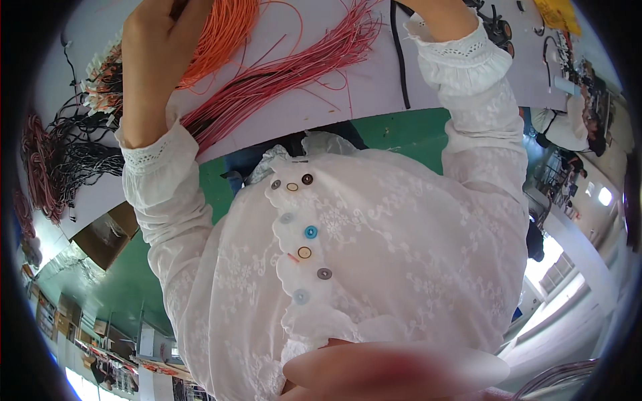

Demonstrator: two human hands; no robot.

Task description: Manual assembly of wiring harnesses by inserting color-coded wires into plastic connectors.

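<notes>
My left hand (164, 40) reaches over the table at the upper left, its fingers cut off by the top edge. Beside and partly behind it lies a bundle of orange wires (227, 37); white connectors (103, 83) show on the hand's other side. A bundle of thin red wires (281, 77) stretches from near my left wrist toward the top middle. Of my right hand (445, 13), only the wrist end shows at the top; its fingers are out of the picture. A black tube (400, 60) lies left of my right wrist.
Black twisted wires (90, 154) and dark red wire bundles (41, 160) cover the table's left end. Small black wheeled parts (498, 30) and a yellow bag (558, 15) are at the upper right. An open cardboard box (107, 234) sits below the table's left edge. People work farther right.
</notes>
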